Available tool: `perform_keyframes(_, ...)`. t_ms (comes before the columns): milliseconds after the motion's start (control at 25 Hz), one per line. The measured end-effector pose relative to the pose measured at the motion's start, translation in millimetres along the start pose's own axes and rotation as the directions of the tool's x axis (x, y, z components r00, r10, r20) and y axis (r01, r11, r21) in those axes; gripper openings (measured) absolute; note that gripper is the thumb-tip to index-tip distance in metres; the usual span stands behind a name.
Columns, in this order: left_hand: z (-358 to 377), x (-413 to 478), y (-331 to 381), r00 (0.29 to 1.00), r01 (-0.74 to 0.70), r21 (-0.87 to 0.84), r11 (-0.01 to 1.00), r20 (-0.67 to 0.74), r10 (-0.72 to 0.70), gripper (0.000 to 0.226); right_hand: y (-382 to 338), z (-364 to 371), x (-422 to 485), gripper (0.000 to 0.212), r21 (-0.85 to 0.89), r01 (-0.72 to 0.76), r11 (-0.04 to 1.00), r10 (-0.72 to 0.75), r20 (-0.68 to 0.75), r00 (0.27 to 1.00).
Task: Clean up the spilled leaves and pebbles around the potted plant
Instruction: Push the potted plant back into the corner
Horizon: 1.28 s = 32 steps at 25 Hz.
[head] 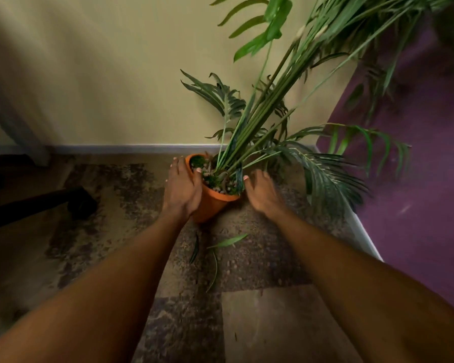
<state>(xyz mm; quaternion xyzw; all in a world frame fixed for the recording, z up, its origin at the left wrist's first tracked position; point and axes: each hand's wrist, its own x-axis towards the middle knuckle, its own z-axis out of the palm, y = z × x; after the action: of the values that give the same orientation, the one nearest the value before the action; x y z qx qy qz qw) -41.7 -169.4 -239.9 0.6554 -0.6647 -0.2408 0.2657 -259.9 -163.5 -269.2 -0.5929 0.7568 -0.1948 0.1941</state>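
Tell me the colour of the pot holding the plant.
Orange: the round plant pot, seen best in the head view.

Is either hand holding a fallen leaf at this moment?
No, the left hand grips the orange pot at its rim, the right hand is open beside it, and the fallen leaves lie on the floor.

Orange pot (212, 203) tilted in my left hand (182, 187), pebbles (222, 188) and moss (198, 161) on top, long green stems (249, 127) leaning away to the right. Three loose leaves (228, 241) lie on the floor (260, 310) just in front of it, one pale green, two darker.
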Motion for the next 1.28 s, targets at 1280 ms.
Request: perform_keyframes(1280,10.6,72.5,14.6,0.799,0.596,-0.340,0.727,0.157,-0.581,0.032,8.7,49.8,45.1,0.031,0.733,-0.677,0.066,0.331,0.625,0.708)
